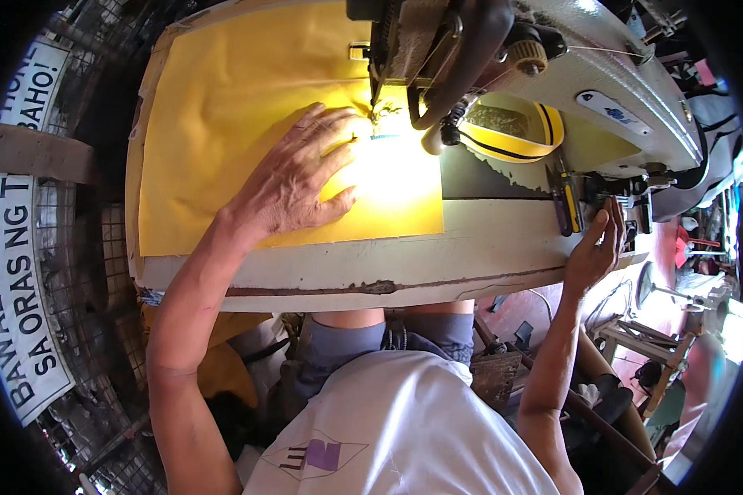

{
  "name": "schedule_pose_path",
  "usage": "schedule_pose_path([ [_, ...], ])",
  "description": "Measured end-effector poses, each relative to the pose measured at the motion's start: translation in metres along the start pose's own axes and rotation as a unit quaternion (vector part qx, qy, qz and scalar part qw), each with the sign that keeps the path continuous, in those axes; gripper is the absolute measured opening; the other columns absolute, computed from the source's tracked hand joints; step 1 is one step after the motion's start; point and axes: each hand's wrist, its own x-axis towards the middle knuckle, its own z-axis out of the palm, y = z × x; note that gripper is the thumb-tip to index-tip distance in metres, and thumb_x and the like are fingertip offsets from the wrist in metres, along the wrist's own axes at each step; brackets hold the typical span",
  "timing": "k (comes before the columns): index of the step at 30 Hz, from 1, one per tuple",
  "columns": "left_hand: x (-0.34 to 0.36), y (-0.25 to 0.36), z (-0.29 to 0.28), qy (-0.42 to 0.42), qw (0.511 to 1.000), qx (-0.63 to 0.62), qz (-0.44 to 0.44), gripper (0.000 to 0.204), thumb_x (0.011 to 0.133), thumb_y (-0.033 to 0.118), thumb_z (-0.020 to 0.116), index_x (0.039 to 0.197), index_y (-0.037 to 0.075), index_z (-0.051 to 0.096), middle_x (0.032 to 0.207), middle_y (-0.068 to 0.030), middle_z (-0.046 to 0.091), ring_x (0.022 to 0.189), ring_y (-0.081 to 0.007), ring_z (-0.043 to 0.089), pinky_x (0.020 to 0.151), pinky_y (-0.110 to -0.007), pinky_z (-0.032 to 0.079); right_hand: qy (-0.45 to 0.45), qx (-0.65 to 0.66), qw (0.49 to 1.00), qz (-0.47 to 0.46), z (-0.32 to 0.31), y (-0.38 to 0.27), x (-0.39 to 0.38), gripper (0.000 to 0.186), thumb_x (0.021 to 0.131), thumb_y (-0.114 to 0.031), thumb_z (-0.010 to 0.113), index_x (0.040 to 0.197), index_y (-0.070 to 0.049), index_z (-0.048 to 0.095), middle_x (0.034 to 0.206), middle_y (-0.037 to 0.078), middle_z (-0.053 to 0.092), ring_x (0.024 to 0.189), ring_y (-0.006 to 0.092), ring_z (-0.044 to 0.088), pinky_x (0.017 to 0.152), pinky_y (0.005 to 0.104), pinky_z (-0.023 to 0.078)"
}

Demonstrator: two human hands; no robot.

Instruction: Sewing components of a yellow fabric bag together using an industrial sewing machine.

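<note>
A large sheet of yellow material (231, 99) lies on the sewing table, its right part under the needle area of a grey sewing machine (586, 74). My left hand (309, 169) rests flat on the sheet with fingers spread, the fingertips close to the presser foot. A bright lamp washes out the sheet there, so the stitching spot is hard to make out. My right hand (596, 252) is at the machine's right end, fingers stretched upward against dark metal parts near the table edge. I see nothing held in it.
A looped yellow strip with a black line (545, 136) lies under the machine arm. Beside it are thread snips (568, 202) with yellow and dark handles. The worn front edge of the table (371, 287) runs above my lap. A lettered sign (21, 289) hangs at the left.
</note>
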Motion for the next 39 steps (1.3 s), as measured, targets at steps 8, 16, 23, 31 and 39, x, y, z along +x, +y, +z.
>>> schedule_pose_path([
  [8, -0.002, 0.002, 0.001, 0.014, 1.000, -0.006, 0.012, 0.042, 0.082, 0.025, 0.066, 0.114, -0.001, 0.059, 0.129, -0.0168, 0.054, 0.127, -0.0296, 0.048, 0.115, -0.047, 0.031, 0.000, 0.014, 1.000, 0.022, 0.000, 0.000, -0.001, 0.035, 0.102, -0.024, 0.048, 0.120, 0.001, 0.065, 0.126, 0.014, 0.063, 0.119, 0.0272, 0.057, 0.101, 0.0362, 0.043],
  [16, -0.003, 0.002, -0.001, 0.003, 1.000, -0.016, 0.004, 0.044, 0.082, 0.024, 0.066, 0.117, -0.001, 0.059, 0.130, -0.0169, 0.054, 0.129, -0.0294, 0.047, 0.116, -0.048, 0.030, -0.016, -0.012, 0.999, 0.026, -0.001, 0.000, 0.000, 0.034, 0.102, -0.022, 0.048, 0.121, 0.001, 0.065, 0.127, 0.014, 0.063, 0.122, 0.0268, 0.056, 0.104, 0.0364, 0.041],
  [23, -0.002, 0.005, -0.002, -0.004, 1.000, -0.025, -0.003, 0.046, 0.081, 0.023, 0.067, 0.119, 0.000, 0.058, 0.131, -0.0166, 0.053, 0.130, -0.0296, 0.046, 0.116, -0.048, 0.029, 0.000, -0.009, 1.000, 0.010, 0.001, 0.004, -0.002, 0.033, 0.103, -0.022, 0.048, 0.121, 0.000, 0.066, 0.124, 0.014, 0.065, 0.122, 0.0266, 0.056, 0.104, 0.0367, 0.041],
  [31, -0.001, 0.005, -0.005, -0.018, 0.999, -0.038, -0.012, 0.048, 0.081, 0.024, 0.067, 0.121, -0.001, 0.057, 0.131, -0.0176, 0.053, 0.130, -0.0304, 0.046, 0.116, -0.050, 0.028, 0.005, 0.076, 0.987, -0.142, -0.007, -0.058, 0.010, 0.037, 0.091, -0.013, 0.063, 0.127, -0.003, 0.060, 0.136, 0.017, 0.053, 0.128, 0.0367, 0.048, 0.106, 0.0484, 0.037],
  [39, 0.000, 0.004, -0.005, -0.033, 0.999, -0.025, -0.004, 0.050, 0.083, 0.028, 0.065, 0.124, 0.000, 0.056, 0.132, -0.0180, 0.052, 0.131, -0.0315, 0.045, 0.116, -0.051, 0.027, -0.296, 0.241, 0.806, -0.451, 0.058, -0.169, 0.034, 0.035, 0.083, -0.008, 0.068, 0.117, -0.006, 0.063, 0.100, 0.012, 0.065, 0.086, 0.0310, 0.064, 0.072, 0.0407, 0.051],
])
